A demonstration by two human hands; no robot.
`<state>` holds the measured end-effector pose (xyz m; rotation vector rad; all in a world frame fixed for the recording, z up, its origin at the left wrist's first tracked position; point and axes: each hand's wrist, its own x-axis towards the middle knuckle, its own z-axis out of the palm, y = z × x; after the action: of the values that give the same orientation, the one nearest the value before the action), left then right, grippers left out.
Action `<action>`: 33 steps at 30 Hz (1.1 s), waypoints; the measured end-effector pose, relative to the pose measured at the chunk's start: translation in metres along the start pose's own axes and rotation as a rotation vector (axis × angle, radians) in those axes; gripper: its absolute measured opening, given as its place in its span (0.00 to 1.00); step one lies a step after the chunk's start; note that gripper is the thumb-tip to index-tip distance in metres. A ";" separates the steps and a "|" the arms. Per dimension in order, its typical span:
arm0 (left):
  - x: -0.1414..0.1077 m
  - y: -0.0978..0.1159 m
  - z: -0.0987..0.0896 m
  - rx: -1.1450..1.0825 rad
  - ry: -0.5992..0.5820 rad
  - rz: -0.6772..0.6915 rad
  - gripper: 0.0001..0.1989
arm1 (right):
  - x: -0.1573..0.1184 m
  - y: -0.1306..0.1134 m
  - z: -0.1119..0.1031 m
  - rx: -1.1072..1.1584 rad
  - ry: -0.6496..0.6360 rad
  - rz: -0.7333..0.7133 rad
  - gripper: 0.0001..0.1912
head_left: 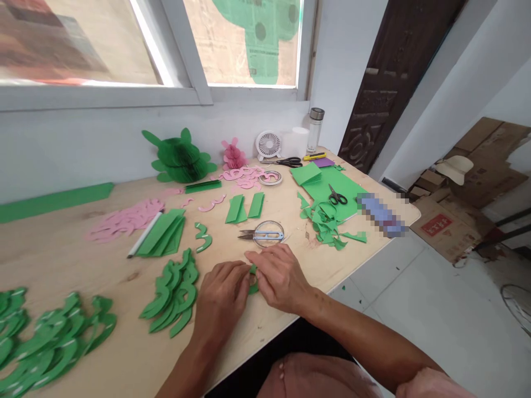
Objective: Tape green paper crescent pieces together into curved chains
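Note:
Near the front edge of the table, my left hand (223,290) and my right hand (281,277) meet over a small curved green paper cutout (253,286). Fingers of both hands are pinched on it, hiding much of the piece. Just beyond them lie blue-handled thread snips (269,235) on a clear round tape roll (283,228). A wavy green strip with white marks (203,237) rests past my left hand. Beside that hand is a pile of wavy green cutouts (176,296).
More green cutouts (53,342) spread at the left, below pink cutouts (128,218). Folded green paper (164,235), green scraps (326,221) and black scissors (337,196) lie around. Paper honeycomb figures (185,157), a white fan (269,145) and a bottle (315,131) line the wall.

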<state>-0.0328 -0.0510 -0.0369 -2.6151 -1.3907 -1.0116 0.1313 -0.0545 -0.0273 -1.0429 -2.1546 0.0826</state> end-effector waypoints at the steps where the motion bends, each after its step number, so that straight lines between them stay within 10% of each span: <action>1: 0.000 0.001 -0.001 -0.006 0.000 -0.010 0.08 | 0.000 0.000 0.003 -0.009 -0.015 0.005 0.23; 13: -0.007 0.001 -0.032 -0.030 0.015 -0.253 0.08 | -0.004 0.008 0.010 -0.017 -0.073 0.081 0.22; 33: -0.035 0.035 -0.006 -0.051 -0.042 -0.061 0.09 | -0.005 0.013 0.015 -0.034 -0.071 0.156 0.23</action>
<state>-0.0239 -0.0997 -0.0414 -2.6606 -1.4822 -1.0180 0.1323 -0.0459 -0.0461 -1.2437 -2.1410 0.1592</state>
